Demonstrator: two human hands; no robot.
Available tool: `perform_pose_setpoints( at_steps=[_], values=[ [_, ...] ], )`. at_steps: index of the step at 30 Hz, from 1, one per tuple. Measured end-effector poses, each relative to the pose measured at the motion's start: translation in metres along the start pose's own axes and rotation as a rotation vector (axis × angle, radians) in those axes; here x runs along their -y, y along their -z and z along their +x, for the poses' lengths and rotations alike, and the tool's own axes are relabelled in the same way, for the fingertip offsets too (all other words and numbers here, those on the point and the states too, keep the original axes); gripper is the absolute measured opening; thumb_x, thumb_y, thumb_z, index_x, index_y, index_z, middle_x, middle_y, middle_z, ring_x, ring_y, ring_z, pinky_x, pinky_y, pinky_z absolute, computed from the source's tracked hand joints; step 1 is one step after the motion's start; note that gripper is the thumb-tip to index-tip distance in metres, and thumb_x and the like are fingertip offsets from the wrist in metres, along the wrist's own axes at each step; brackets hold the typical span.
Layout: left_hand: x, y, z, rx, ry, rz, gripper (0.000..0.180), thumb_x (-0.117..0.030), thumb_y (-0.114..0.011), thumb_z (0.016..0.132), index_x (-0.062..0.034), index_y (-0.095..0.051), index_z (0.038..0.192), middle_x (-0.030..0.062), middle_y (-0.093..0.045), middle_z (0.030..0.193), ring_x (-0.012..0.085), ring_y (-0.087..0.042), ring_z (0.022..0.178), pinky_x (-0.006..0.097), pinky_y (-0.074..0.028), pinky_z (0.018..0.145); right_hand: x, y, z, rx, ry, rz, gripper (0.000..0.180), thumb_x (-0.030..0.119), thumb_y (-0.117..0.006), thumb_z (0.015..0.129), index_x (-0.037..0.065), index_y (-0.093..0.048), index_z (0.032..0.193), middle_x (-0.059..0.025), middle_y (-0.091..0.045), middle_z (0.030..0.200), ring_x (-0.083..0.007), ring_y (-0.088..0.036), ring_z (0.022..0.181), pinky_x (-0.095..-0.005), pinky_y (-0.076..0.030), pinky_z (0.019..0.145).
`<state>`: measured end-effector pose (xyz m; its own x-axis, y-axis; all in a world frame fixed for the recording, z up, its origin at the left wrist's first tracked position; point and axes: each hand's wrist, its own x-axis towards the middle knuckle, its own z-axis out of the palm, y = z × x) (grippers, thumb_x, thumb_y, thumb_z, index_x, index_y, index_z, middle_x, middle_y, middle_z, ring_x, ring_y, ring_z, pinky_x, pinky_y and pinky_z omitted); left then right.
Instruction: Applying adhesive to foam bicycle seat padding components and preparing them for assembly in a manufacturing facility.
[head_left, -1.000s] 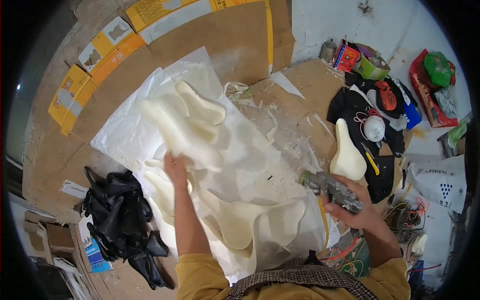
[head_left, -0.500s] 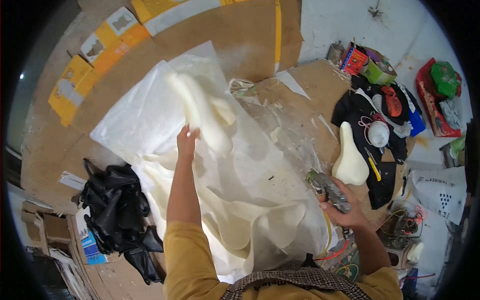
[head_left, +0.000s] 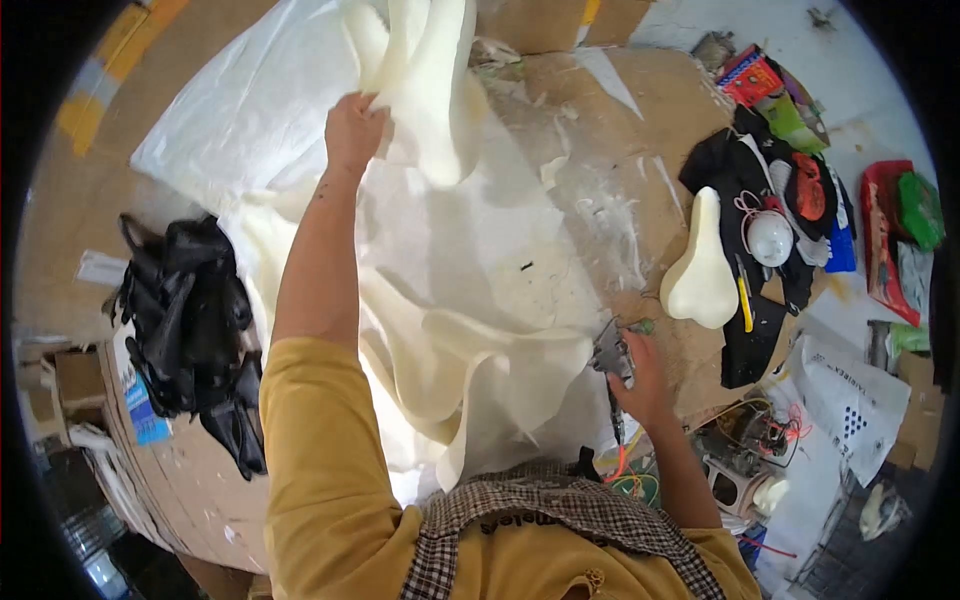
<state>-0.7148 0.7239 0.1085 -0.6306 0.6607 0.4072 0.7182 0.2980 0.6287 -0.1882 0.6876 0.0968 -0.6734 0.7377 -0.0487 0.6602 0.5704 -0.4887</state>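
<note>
My left hand (head_left: 355,130) is closed on the edge of a cream saddle-shaped foam pad (head_left: 435,120) at the far side, over a white plastic sheet (head_left: 250,95). More thin, curved cream foam pieces (head_left: 470,355) lie heaped on the sheet nearer to me. In my right hand (head_left: 642,375), at the right edge of the sheet, is a grimy grey spray gun (head_left: 612,355) with a hose below it. Its nozzle end is hard to make out. Another cream foam saddle (head_left: 703,270) lies to the right, apart from both hands.
Crumpled black, leather-like covers (head_left: 190,310) lie at the left. On the right are a yellow cutter knife (head_left: 745,300), black cloth (head_left: 755,345), a white round container (head_left: 770,238) and a red tray (head_left: 885,240). Tangled wires and a machine (head_left: 740,445) sit near right.
My left hand has moved farther away with the foam pad, which has turned and risen. My right hand has come nearer to me with the spray gun, now turned. The whole view has shifted.
</note>
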Motion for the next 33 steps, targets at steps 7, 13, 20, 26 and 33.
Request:
perform_pose_setpoints(
  at_steps=[7, 13, 20, 26, 33],
  values=[
    [-0.035, 0.185, -0.113, -0.104, 0.224, -0.609, 0.018, -0.006, -0.060, 0.081, 0.0011, -0.063, 0.098, -0.0022, -0.060, 0.082, 0.0060, -0.052, 0.071, 0.020, -0.042, 0.064, 0.028, -0.012, 0.054, 0.217, 0.250, 0.208, 0.062, 0.014, -0.067, 0.070, 0.003, -0.043, 0.126, -0.0196, -0.047, 0.122, -0.0339, -0.044, 0.114, -0.0393, -0.036, 0.097],
    [-0.046, 0.298, -0.308, -0.393, 0.559, -0.522, 0.017, -0.004, -0.056, 0.084, -0.0007, -0.062, 0.100, 0.0002, -0.062, 0.089, 0.0076, -0.056, 0.081, 0.023, -0.046, 0.071, 0.054, -0.033, 0.091, 0.685, 0.159, 0.481, 0.075, 0.026, -0.073, 0.071, 0.005, -0.037, 0.133, -0.0154, -0.050, 0.124, -0.0262, -0.048, 0.115, -0.0349, -0.038, 0.097],
    [-0.090, 0.295, -0.498, -0.554, 0.827, -0.489, 0.017, 0.002, -0.055, 0.079, 0.0011, -0.064, 0.093, 0.0003, -0.059, 0.091, 0.0072, -0.054, 0.079, 0.021, -0.043, 0.068, 0.079, -0.036, 0.132, 1.061, 0.371, 0.248, 0.063, 0.031, -0.074, 0.071, 0.003, -0.051, 0.122, -0.0071, -0.058, 0.094, -0.0137, -0.053, 0.080, -0.0275, -0.045, 0.075],
    [-0.169, 0.270, -0.507, -0.566, 0.804, -0.033, 0.021, 0.002, -0.059, 0.075, 0.0026, -0.063, 0.095, 0.0069, -0.056, 0.100, 0.0149, -0.054, 0.088, 0.025, -0.043, 0.073, 0.079, -0.020, 0.105, 1.204, 0.226, 0.447, 0.050, 0.027, -0.070, 0.078, 0.000, -0.054, 0.116, -0.0028, -0.059, 0.092, -0.0114, -0.053, 0.081, -0.0258, -0.045, 0.073],
    [-0.182, 0.186, -0.529, -0.495, 0.773, -0.037, 0.037, 0.003, -0.060, 0.067, -0.0055, -0.064, 0.103, 0.0180, -0.055, 0.107, 0.0304, -0.055, 0.088, 0.036, -0.045, 0.079, 0.106, -0.042, 0.036, 1.150, 0.116, 0.453, 0.041, 0.027, -0.066, 0.082, -0.001, -0.056, 0.110, -0.0055, -0.061, 0.080, -0.0109, -0.054, 0.067, -0.0244, -0.045, 0.055]
  ],
)
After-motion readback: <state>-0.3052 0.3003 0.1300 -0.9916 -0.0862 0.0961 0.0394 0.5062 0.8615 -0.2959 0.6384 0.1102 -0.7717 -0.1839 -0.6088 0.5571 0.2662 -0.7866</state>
